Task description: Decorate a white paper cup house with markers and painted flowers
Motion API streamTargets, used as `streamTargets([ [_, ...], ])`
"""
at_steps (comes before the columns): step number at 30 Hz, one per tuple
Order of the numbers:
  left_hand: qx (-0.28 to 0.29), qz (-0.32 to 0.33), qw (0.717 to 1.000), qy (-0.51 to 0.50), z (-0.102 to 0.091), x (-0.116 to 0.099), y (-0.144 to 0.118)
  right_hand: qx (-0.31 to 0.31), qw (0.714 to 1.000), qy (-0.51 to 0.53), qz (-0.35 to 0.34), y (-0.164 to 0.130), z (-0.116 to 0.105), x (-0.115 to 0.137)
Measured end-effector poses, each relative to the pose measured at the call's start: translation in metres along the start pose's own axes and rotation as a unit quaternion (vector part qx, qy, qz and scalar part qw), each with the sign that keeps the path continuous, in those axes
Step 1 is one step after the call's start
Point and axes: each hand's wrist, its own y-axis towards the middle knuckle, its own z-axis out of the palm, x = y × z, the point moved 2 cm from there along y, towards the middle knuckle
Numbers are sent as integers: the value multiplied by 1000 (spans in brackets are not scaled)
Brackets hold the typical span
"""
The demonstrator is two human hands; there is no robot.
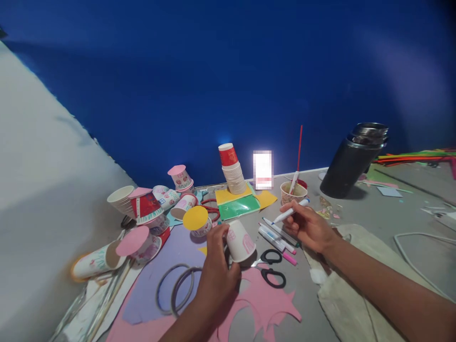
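My left hand (223, 259) is wrapped round a white paper cup (240, 241) turned upside down, with pink window and door shapes drawn on its side. A blue-tipped white marker (289, 212) is pinched in my right hand (308, 225), its tip pointing left towards the cup. Below that hand several more markers (272, 237) lie on the table, and a pink cap (289, 258) is near them. Black-handled scissors (272, 268) rest just right of the cup, partly over cut pink paper (254, 292). A yellow-topped cup (195, 221) stands behind my left hand.
Several decorated cups (140, 244) crowd the left side beside brushes (110, 301). A tall cup stack (233, 173) stands at the back on coloured sheets (238, 206). A glue cup (292, 194) with a brush and a black flask (351, 164) are to the right, a cloth (351, 289) nearer.
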Motion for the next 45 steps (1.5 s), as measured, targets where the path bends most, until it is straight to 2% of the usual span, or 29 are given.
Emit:
streamTargets([
  [4, -8, 43, 999, 21, 1, 4, 0, -7, 999, 14, -35, -1, 1, 10],
  [8, -7, 29, 999, 19, 1, 3, 1, -17, 998, 24, -61, -5, 4, 14],
  [14, 3, 17, 1000, 19, 0, -3, 3, -16, 999, 8, -36, -19, 17, -15],
  [17, 13, 17, 1000, 15, 0, -3, 2, -17, 999, 6, -31, -22, 23, -18],
  [19, 15, 16, 1000, 10, -1, -3, 2, -18, 999, 11, -37, -20, 27, -9],
  [23, 9, 12, 1000, 3, -1, -5, 2, -9, 998, 16, -61, -7, 44, 29],
  [25, 13, 0, 1000, -1, -2, -7, 2, 1, 996, 18, -83, -1, 55, 43],
  [27, 27, -17, 999, -7, -3, -11, 1, 4, 991, 20, -129, 3, 63, 47],
  [29, 42, -32, 999, -11, -3, -13, 1, -12, 989, 26, -144, 4, 65, 36],
  [35, 47, -12, 999, -3, -3, -15, 1, -40, 995, 40, -81, 6, 47, -14],
  [39, 42, 9, 999, 22, -3, -15, 2, -42, 997, 53, -48, 4, 47, -23],
  [45, 53, 8, 998, 36, -4, -17, 2, -20, 997, 70, -24, -7, 70, -32],
])
